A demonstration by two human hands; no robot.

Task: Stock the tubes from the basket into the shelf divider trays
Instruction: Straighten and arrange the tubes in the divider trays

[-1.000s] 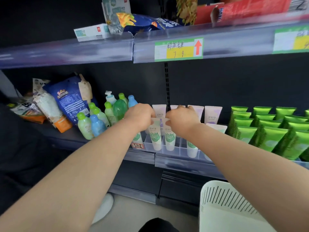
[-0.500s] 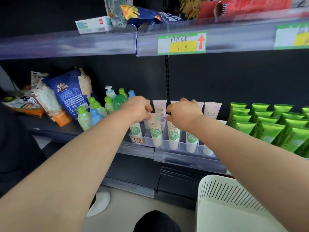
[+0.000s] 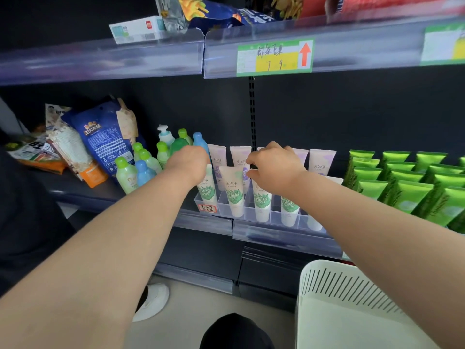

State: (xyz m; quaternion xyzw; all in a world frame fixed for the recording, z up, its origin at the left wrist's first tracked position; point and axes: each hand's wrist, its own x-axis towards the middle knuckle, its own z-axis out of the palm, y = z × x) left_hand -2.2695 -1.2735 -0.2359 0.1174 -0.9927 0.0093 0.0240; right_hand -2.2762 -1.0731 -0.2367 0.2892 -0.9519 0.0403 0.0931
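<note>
Covering the top of a 美加净 tube [image 3: 207,191] in the leftmost slot of the divider tray [image 3: 275,218], the left hand [image 3: 187,165] hides its grip. The right hand [image 3: 275,170] curls over neighbouring tubes [image 3: 234,195], pinch unclear. The overhead price tag [image 3: 274,57] reads "7 9". The basket [image 3: 352,285] sits lower right.

Open room stood above the tubes [image 3: 235,197], up to the price rail [image 3: 125,59] of the upper shelf. The left hand [image 3: 187,163] and right hand [image 3: 276,170] filled the space over the front row of the divider trays [image 3: 251,212]. On the left, small bottles [image 3: 125,175] crowded just beside the trays, and green tubes [image 3: 402,192] did so on the right. The basket [image 3: 327,285] stood low at the right.
</note>
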